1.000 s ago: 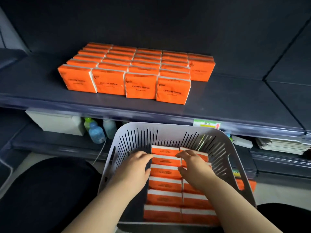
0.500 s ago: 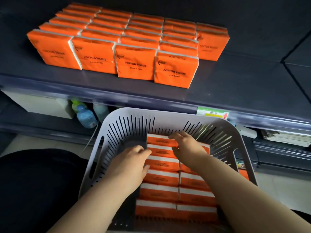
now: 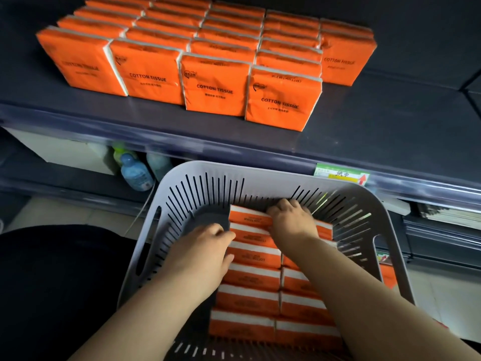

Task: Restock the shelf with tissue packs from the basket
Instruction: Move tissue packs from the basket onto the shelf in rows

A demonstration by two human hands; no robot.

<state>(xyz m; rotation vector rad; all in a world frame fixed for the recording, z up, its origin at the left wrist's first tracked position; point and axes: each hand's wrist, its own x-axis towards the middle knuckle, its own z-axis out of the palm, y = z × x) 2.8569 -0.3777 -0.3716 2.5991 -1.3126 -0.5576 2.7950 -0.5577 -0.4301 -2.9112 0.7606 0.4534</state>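
The fingers (image 3: 282, 205) of the right hand (image 3: 295, 221) are curled over the far edge of the farthest pack (image 3: 247, 218) in the basket (image 3: 234, 170), hooking it against the slotted far wall. The fingers (image 3: 221, 231) of the left hand (image 3: 204, 250) lie against the left flank of the same column with the thumb on top. Their tips are hidden, so I cannot tell whether they grip or merely steady. Around both hands the tissue packs (image 3: 250, 295) stand on edge in two tight columns that fill the right part of the basket, while its left part is bare. The step in hand looks like picking up the next load, probably several packs squeezed between the two hands. Beyond the rim, bottles (image 3: 136, 173) sit under the shelf (image 3: 390, 121) and a price label (image 3: 341, 175) is stuck on its front edge. On the shelf the stocked packs (image 3: 216, 84) stand upright in four full columns. A fifth column (image 3: 341, 61) at the right stops well short of the front, and that gap is the likely place to fill. The lift should come straight up to clear the wall, then forward over the shelf edge, and the packs should be set down upright with the print facing out.
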